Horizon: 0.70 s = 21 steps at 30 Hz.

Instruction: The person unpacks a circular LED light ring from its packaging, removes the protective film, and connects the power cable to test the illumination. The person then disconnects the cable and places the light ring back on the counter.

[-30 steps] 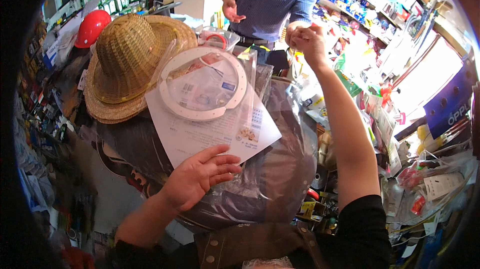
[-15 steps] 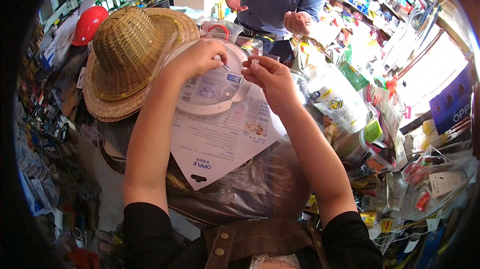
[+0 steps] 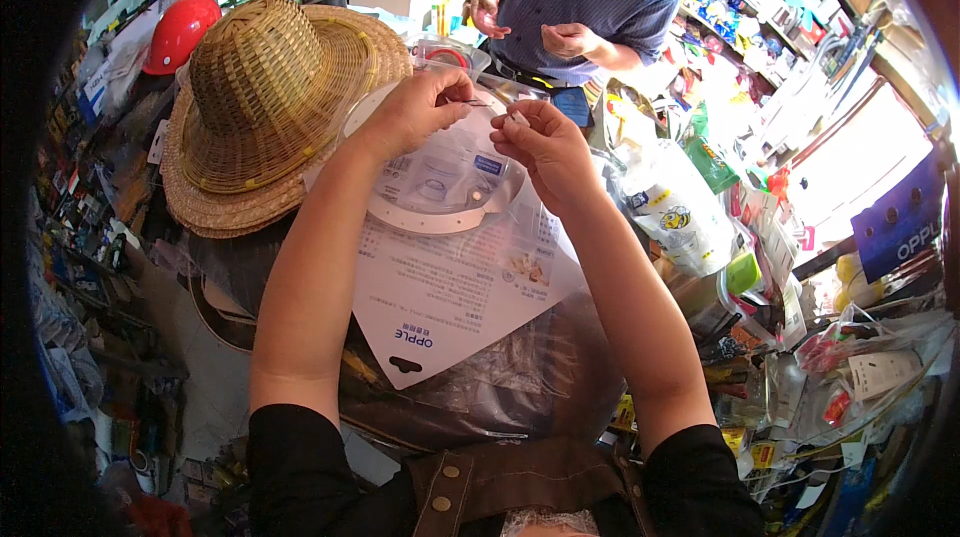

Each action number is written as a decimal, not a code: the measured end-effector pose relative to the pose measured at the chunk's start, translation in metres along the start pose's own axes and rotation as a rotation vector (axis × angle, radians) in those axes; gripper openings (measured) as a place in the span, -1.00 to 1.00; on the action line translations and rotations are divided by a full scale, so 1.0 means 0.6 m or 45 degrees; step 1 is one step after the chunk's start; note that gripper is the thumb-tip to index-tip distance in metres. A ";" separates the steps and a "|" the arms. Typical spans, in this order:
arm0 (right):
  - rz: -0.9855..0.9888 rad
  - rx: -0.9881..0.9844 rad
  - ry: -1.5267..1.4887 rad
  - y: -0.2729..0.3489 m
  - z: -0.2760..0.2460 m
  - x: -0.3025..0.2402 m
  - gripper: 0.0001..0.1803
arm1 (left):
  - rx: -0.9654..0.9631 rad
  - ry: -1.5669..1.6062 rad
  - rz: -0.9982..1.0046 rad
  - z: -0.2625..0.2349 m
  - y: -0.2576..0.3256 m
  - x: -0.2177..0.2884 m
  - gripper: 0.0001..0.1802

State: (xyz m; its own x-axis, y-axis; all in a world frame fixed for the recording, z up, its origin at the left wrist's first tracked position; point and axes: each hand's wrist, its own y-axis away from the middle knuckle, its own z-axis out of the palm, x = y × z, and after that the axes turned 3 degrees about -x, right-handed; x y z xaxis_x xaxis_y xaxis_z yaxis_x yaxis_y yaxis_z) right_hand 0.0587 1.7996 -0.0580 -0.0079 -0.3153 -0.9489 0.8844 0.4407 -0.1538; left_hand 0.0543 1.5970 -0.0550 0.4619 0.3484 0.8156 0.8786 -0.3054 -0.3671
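Observation:
My left hand (image 3: pixel 420 115) is closed in a pinch on a thin, dark, wire-like piece (image 3: pixel 480 103) that points toward my other hand. In the fingertips of my right hand (image 3: pixel 550 149) is a small white piece (image 3: pixel 517 119), which looks like a connector. The two hands are close together but apart. Below them lies a round white ring (image 3: pixel 440 223) with small holes, its far side partly hidden by my hands. Under the ring is a white printed packaging card (image 3: pixel 430 297) with a hang hole at its near corner.
Woven straw hats (image 3: pixel 250 97) are stacked at the left, beside a red helmet (image 3: pixel 182 34). Across from me stands a person in a blue shirt (image 3: pixel 585 12), both hands raised. Bagged goods, including a white bag (image 3: pixel 670 212), crowd the right side. Clear plastic wrap (image 3: pixel 520 387) covers the near surface.
My hands have come closer together, and the thin piece now points at the right hand. The view has shifted slightly. The other person's hands have drawn nearer each other.

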 end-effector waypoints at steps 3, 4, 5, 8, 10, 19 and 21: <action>0.022 0.000 0.039 -0.004 0.001 0.002 -0.78 | -0.033 0.095 -0.007 -0.001 0.000 -0.001 -0.91; 0.032 -0.004 0.065 -0.006 -0.001 0.003 -0.78 | -0.041 0.095 -0.016 -0.001 0.000 -0.003 -0.90; 0.036 0.005 0.079 -0.008 -0.001 0.005 -0.78 | -0.049 0.093 -0.026 -0.002 0.000 -0.005 -0.90; 0.027 0.026 0.118 -0.012 -0.002 0.012 -0.79 | -0.049 0.101 0.010 0.000 0.000 -0.012 -0.89; -0.008 0.031 0.140 -0.014 -0.003 0.021 -0.79 | -0.014 0.091 0.035 0.002 -0.001 -0.015 -0.89; -0.285 0.188 -0.688 -0.007 -0.038 0.024 -0.84 | 0.037 0.036 0.030 0.007 0.001 -0.002 -0.90; -0.338 0.241 -0.842 -0.001 -0.053 0.018 -0.86 | 0.020 -0.007 -0.021 0.008 0.001 0.008 -0.91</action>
State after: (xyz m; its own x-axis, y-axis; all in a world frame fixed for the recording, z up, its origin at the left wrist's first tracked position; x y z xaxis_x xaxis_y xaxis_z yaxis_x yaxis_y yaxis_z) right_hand 0.0430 1.8226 -0.0770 -0.0025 -0.8585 -0.5129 0.9578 0.1454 -0.2481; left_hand 0.0576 1.6029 -0.0537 0.4482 0.3578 0.8192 0.8878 -0.2857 -0.3609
